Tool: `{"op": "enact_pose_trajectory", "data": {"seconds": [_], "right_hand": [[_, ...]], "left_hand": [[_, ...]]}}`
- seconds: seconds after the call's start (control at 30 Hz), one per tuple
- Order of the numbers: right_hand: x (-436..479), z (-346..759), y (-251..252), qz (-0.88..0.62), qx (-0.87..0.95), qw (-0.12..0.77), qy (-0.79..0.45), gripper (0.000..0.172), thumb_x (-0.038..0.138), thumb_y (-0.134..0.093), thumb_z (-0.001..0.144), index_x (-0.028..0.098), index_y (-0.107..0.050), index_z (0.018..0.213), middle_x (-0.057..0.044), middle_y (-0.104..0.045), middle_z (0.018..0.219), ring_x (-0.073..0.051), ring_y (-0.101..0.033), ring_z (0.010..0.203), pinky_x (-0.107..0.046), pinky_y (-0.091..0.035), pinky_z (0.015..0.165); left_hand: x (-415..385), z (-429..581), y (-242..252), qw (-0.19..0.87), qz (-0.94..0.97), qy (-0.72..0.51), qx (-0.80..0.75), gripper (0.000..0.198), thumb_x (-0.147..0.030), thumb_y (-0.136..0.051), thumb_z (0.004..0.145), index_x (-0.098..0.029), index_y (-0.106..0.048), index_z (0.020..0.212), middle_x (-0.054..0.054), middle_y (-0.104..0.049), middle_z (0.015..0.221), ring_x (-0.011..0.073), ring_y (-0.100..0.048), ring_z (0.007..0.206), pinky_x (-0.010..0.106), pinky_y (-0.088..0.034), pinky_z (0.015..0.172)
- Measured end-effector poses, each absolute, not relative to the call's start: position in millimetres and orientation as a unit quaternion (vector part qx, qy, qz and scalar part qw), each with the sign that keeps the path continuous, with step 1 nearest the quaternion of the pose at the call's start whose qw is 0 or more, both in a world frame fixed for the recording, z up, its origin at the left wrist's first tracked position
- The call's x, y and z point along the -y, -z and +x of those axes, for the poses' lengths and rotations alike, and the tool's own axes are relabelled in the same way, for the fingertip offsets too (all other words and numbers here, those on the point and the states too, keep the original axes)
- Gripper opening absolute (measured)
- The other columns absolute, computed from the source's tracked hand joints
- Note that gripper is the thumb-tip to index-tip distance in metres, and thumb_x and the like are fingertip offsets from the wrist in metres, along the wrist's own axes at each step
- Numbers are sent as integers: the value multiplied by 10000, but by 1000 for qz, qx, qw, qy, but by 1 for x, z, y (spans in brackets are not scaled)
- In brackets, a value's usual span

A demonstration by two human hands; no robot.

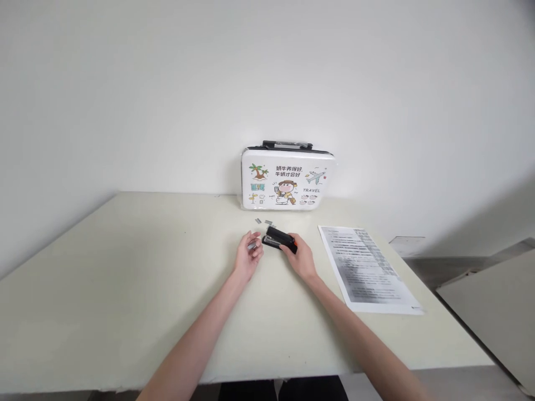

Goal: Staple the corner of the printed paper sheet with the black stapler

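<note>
My right hand [301, 255] is wrapped round the rear of a black stapler [276, 233], which has an orange-red patch near its back end. The stapler's front points left, and a gap shows between its upper arm and its base. Just left of the stapler's front is my left hand [248, 256], its fingers curled round a small grey strip of staples [252, 245]. Beyond the stapler, a few loose staple strips [268, 223] lie on the table, with another staple strip [258, 221] a little to their left.
A white case [288, 181] with cartoon prints and a black handle stands against the wall at the back of the pale table [125, 278]. Printed sheets of paper [368, 270] lie to the right, near the table's right edge. A white panel [493, 301] leans beyond that edge.
</note>
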State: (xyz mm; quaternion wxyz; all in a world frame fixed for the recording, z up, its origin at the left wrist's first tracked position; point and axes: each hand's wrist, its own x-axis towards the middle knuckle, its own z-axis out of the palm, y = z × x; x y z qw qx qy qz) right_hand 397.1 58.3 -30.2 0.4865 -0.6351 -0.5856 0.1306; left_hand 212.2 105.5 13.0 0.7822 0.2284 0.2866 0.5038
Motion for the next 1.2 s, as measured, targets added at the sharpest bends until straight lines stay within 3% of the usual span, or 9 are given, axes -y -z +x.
{"op": "enact_pose_trajectory", "data": {"seconds": [0.23, 0.4, 0.5, 0.57, 0.67, 0.77, 1.0, 1.13, 1.2], "right_hand": [[-91, 393, 34, -603, 611, 497, -125, 414, 443, -620, 936, 215, -627, 1281, -126, -698, 1237, -282, -651, 1141, -459, -509, 1038], [-81, 393, 43, -618, 583, 514, -116, 625, 502, -649, 924, 144, -513, 1418, -197, -622, 1353, -321, -595, 1262, -520, -472, 1106], [-62, 390, 44, -631, 559, 530, -87, 666, 536, -632, 945, 141, -462, 1453, -212, -575, 1404, -336, -551, 1328, -556, -442, 1140], [-43, 385, 38, -635, 553, 536, -58, 634, 526, -592, 980, 172, -432, 1480, -201, -536, 1444, -332, -511, 1376, -574, -418, 1163], [-14, 375, 21, -613, 591, 523, -38, 549, 430, -531, 1029, 236, -402, 1526, -162, -450, 1543, -291, -446, 1453, -529, -416, 1190], [7, 365, 7, -583, 661, 471, -13, 391, 306, -485, 1045, 257, -539, 1430, -137, -425, 1574, -277, -424, 1474, -515, -432, 1184], [18, 364, 1, -609, 702, 365, 55, 202, 244, -612, 989, 217, -706, 1165, -138, -616, 1361, -308, -533, 1313, -551, -457, 1130], [23, 375, -11, -605, 700, 370, 85, 145, 248, -595, 1014, 232, -725, 1076, -115, -653, 1326, -288, -572, 1247, -516, -483, 1077], [30, 396, -19, -597, 697, 387, 94, 157, 273, -576, 1033, 234, -719, 1083, -99, -671, 1316, -269, -595, 1212, -478, -495, 1048]], "left_hand": [[-106, 207, -13, 784, 220, -508, -279, 259, -348, -739, 827, -111, -669, 908, -54, -485, 612, 42, -315, 417, 185, -248, 385], [-106, 202, -15, 783, 223, -510, -279, 217, -317, -738, 830, -126, -655, 893, -55, -494, 624, 39, -322, 418, 183, -254, 388], [-105, 202, -18, 779, 234, -507, -286, 193, -312, -715, 860, -131, -655, 887, -59, -495, 621, 38, -328, 417, 183, -258, 395], [-103, 206, -18, 778, 249, -496, -295, 194, -317, -689, 899, -124, -672, 900, -49, -514, 618, 49, -373, 427, 188, -279, 404], [-94, 219, -15, 786, 279, -459, -305, 254, -337, -653, 957, -92, -709, 916, 22, -615, 665, 108, -541, 521, 225, -423, 496], [-82, 234, -12, 807, 291, -405, -318, 313, -353, -612, 1008, -75, -737, 939, 93, -698, 789, 172, -661, 686, 283, -536, 674], [-68, 245, -15, 873, 248, -261, -331, 456, -372, -421, 1096, -59, -745, 1025, 164, -741, 999, 219, -712, 915, 306, -554, 860], [-60, 248, -18, 896, 267, -224, -274, 464, -429, -433, 1092, -79, -738, 1090, 141, -756, 978, 198, -706, 810, 312, -552, 837], [-54, 249, -19, 903, 284, -202, -252, 499, -487, -445, 1080, -83, -738, 1080, 148, -761, 964, 225, -722, 857, 357, -545, 914]]}}
